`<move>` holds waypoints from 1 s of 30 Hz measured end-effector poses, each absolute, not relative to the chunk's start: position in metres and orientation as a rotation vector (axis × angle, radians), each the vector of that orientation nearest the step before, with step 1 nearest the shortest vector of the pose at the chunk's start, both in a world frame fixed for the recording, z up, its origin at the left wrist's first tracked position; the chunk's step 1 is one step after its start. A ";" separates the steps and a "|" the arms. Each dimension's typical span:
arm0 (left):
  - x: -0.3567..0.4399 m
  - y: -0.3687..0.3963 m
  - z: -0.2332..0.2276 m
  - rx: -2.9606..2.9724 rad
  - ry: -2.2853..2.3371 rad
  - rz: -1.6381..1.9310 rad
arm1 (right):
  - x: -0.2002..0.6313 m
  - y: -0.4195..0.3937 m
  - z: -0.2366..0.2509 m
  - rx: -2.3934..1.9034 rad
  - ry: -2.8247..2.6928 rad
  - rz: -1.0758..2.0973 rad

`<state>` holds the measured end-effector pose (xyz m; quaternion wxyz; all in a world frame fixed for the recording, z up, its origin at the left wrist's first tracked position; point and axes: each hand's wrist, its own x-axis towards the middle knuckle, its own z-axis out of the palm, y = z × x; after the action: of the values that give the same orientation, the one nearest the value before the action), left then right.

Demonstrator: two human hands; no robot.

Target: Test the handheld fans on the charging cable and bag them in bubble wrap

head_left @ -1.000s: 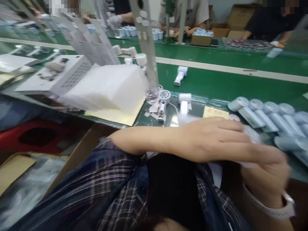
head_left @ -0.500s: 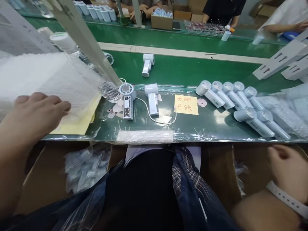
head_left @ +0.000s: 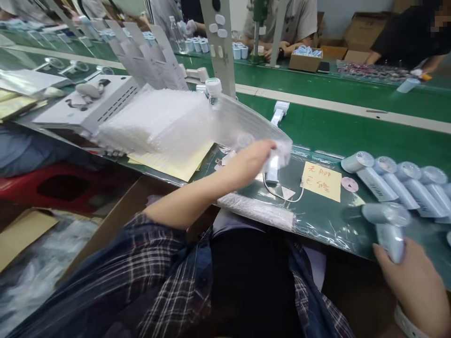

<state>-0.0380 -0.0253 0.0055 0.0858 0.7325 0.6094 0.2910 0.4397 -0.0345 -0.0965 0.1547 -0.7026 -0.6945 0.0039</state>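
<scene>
My left hand (head_left: 246, 162) pinches one clear bubble-wrap bag (head_left: 246, 124), lifted off the white stack of bags (head_left: 158, 119) and stretched over the bench. My right hand (head_left: 412, 281), low at the right with a white watch strap on the wrist, grips a pale blue handheld fan (head_left: 387, 225) by its handle, head pointing up and left. A row of several more pale blue fans (head_left: 394, 178) lies at the right. A white fan (head_left: 272, 170) with a white cable lies under the bag's end, beside a yellow handwritten note (head_left: 322, 180).
A green conveyor belt (head_left: 334, 122) runs behind the bench, carrying one white fan (head_left: 279, 112). Other people sit along its far side with boxes and fans. A white box-shaped machine (head_left: 88, 105) stands at left. An open cardboard box (head_left: 31, 253) sits low left.
My left hand has come off the bag stack and swung right with one bag. My right hand, empty below the bench edge before, now holds a pale blue fan. The camera turned left.
</scene>
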 end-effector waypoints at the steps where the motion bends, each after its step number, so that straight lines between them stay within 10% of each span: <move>1: -0.027 -0.013 -0.003 2.197 1.712 0.759 | 0.416 -0.041 -0.084 -2.034 -1.929 0.208; 12: -0.020 0.037 -0.030 1.834 1.548 0.735 | 0.215 -0.028 -0.058 -1.402 -1.941 0.554; 22: 0.003 -0.014 0.010 2.563 1.411 0.647 | 0.198 -0.028 -0.052 -1.437 -2.354 -0.007; 30: 0.031 -0.064 0.065 2.799 1.136 0.746 | 0.236 -0.068 0.003 -1.110 -1.671 1.302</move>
<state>0.0307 -0.0641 0.0648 0.0151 0.8994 0.3652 0.2397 0.2356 -0.0684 0.0035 0.3663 -0.4319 -0.6502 0.5065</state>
